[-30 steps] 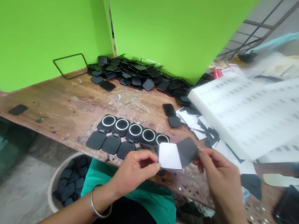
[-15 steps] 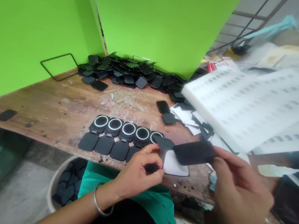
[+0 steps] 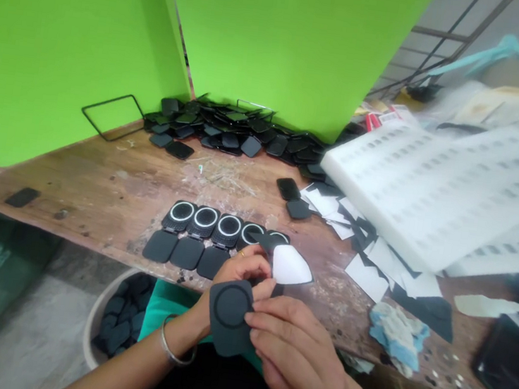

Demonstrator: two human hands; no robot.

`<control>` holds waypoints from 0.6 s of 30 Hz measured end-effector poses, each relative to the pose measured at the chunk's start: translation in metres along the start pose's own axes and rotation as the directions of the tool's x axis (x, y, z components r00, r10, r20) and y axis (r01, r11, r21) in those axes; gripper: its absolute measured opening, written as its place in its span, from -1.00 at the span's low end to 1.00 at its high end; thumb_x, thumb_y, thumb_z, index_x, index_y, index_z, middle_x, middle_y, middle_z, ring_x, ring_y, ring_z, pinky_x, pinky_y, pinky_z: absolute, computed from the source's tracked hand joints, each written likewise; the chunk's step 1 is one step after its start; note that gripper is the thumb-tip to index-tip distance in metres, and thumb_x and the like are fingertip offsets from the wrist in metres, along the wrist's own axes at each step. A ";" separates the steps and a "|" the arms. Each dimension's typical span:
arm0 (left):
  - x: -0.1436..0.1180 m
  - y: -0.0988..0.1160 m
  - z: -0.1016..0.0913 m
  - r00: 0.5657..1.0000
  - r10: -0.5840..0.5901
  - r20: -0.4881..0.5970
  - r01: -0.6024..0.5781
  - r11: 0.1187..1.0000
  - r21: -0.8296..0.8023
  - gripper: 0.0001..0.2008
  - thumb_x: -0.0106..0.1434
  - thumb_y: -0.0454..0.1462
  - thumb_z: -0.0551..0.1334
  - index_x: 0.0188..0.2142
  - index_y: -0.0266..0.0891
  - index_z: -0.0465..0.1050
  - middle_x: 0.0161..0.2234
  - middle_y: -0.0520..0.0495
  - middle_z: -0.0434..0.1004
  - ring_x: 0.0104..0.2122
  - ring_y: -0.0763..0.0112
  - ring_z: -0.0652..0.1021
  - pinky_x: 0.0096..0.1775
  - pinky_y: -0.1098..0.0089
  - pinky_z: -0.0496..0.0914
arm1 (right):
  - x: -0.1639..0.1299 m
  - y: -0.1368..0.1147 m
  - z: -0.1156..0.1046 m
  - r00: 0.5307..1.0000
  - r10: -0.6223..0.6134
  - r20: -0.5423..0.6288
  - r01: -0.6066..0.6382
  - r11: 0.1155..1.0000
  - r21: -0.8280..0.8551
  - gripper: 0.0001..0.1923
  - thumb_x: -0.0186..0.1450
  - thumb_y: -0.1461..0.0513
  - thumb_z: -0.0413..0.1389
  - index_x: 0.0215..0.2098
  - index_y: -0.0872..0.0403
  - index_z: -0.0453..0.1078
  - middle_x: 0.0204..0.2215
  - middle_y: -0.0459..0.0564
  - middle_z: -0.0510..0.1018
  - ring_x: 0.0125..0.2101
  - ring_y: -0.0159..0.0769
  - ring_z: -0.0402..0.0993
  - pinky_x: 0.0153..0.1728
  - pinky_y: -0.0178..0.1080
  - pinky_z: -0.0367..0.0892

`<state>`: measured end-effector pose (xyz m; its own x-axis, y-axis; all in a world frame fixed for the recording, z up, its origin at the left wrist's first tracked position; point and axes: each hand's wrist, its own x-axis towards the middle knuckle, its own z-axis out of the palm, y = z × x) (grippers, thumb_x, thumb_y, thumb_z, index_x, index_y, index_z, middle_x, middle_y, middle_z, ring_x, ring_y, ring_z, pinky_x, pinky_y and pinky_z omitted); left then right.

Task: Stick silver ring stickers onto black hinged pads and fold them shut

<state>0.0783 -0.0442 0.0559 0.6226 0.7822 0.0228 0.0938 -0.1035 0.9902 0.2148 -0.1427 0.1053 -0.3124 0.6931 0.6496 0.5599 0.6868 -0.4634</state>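
The right hand (image 3: 300,353) pinched a dark pad (image 3: 228,315), ring face toward the camera, long axis upright; the left hand (image 3: 242,272) gripped a white liner (image 3: 289,266) over the scuffed wooden bench (image 3: 99,180) before green walls (image 3: 60,34).

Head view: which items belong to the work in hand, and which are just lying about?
In hand: dark pad with a ring mark, held by right hand and left hand; white backing sheet; row of open black cases.

Lying about: heap of black cases; wire frame; white sheets; cloth; bucket.

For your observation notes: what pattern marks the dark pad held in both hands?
Dark grey pad bears one circle outline; head view.
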 end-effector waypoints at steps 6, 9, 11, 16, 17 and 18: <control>-0.004 0.007 -0.006 0.999 0.017 -0.028 -0.016 0.999 0.034 -0.89 0.15 -0.30 0.24 -0.50 -0.24 0.41 -0.23 -0.06 0.39 -0.25 0.39 0.45 -0.20 0.42 0.34 | -0.005 -0.001 0.001 0.888 0.411 -0.203 -0.343 0.890 0.300 -0.70 0.35 0.43 -0.03 -0.06 0.05 0.42 -0.23 0.04 0.64 -0.25 -0.29 0.61 -0.25 -0.24 0.54; -0.006 0.012 -0.007 1.000 0.002 -0.014 -0.001 0.998 0.064 -0.88 0.18 -0.30 0.23 -0.48 -0.24 0.42 -0.19 -0.10 0.43 -0.16 0.31 0.49 -0.11 0.38 0.35 | -0.006 0.007 -0.011 0.564 0.726 -0.394 -0.502 0.680 0.534 -0.85 0.42 0.31 0.01 -0.18 0.04 0.42 -0.35 -0.03 0.64 -0.46 -0.36 0.59 -0.43 -0.32 0.50; -0.007 0.014 -0.002 1.000 0.005 0.023 -0.006 0.997 0.075 -0.90 0.17 -0.31 0.23 -0.47 -0.24 0.43 -0.15 -0.12 0.45 -0.11 0.28 0.51 -0.07 0.36 0.35 | -0.006 0.015 -0.023 0.399 0.780 -0.483 -0.464 0.626 0.627 -0.94 0.40 0.24 0.09 -0.23 0.05 0.40 -0.47 -0.09 0.61 -0.50 -0.34 0.59 -0.42 -0.30 0.51; -0.004 0.007 0.031 0.972 0.006 0.235 -0.019 0.998 0.056 -0.93 0.15 -0.36 0.26 -0.45 -0.20 0.43 -0.15 -0.15 0.55 0.12 0.17 0.46 -0.02 0.35 0.35 | -0.017 0.027 -0.051 0.227 0.727 -0.649 -0.490 0.661 0.569 -0.87 0.28 0.20 0.24 -0.23 0.05 0.41 -0.41 -0.08 0.64 -0.32 -0.18 0.66 -0.10 -0.05 0.53; -0.001 0.004 0.039 0.963 0.007 0.270 -0.019 0.999 0.041 -0.93 0.15 -0.36 0.26 -0.45 -0.19 0.42 -0.17 -0.16 0.58 0.17 0.16 0.43 0.00 0.34 0.35 | -0.022 0.026 -0.054 0.213 0.712 -0.669 -0.544 0.655 0.525 -0.85 0.28 0.19 0.25 -0.22 0.05 0.43 -0.36 -0.06 0.65 -0.28 -0.17 0.66 -0.06 -0.02 0.52; 0.002 0.001 0.047 0.955 0.011 0.295 -0.022 0.999 0.032 -0.93 0.15 -0.37 0.26 -0.45 -0.19 0.43 -0.17 -0.16 0.59 0.20 0.16 0.39 0.02 0.33 0.34 | -0.028 0.026 -0.056 0.204 0.697 -0.687 -0.603 0.642 0.473 -0.84 0.28 0.17 0.25 -0.21 0.06 0.45 -0.31 -0.03 0.66 -0.25 -0.16 0.65 -0.02 -0.01 0.50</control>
<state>0.1156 -0.0715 0.0500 0.8250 0.5651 -0.0077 0.1051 -0.1401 0.9845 0.2807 -0.1568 0.1088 0.8542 0.4696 0.2231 0.1848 0.1269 -0.9746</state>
